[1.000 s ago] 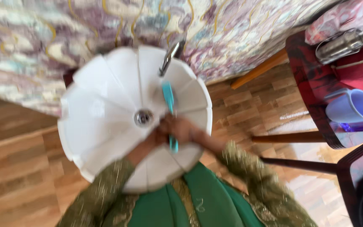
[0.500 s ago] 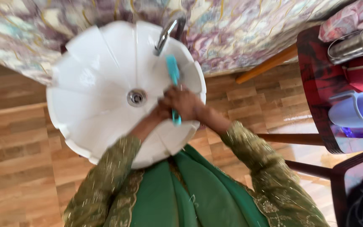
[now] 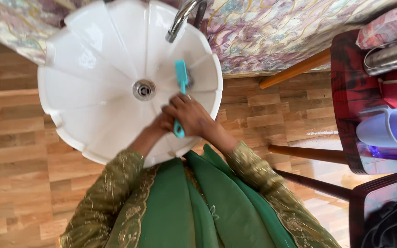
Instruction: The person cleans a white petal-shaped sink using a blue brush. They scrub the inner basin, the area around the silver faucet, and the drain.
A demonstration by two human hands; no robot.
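A white scalloped sink [image 3: 93, 69] with a metal drain [image 3: 144, 89] and a chrome tap [image 3: 180, 20] fills the upper left. Over its front right part my right hand [image 3: 190, 115] is closed around the handle of a teal brush [image 3: 180, 77], whose head points toward the tap. My left hand [image 3: 160, 124] sits just left of it, touching the right hand near the brush's lower end; whether it grips the handle is hidden. Both arms wear green, gold-embroidered sleeves.
A marbled purple wall runs behind the sink. On the right stands a dark red table [image 3: 345, 96] with a lilac plastic mug [image 3: 387, 129] and a steel container [image 3: 391, 55]. Wooden legs [image 3: 309, 154] stick out over the wood-pattern floor.
The brush head has drawn back from under the tap toward the drain. The view has shifted, so the sink sits higher and further left.
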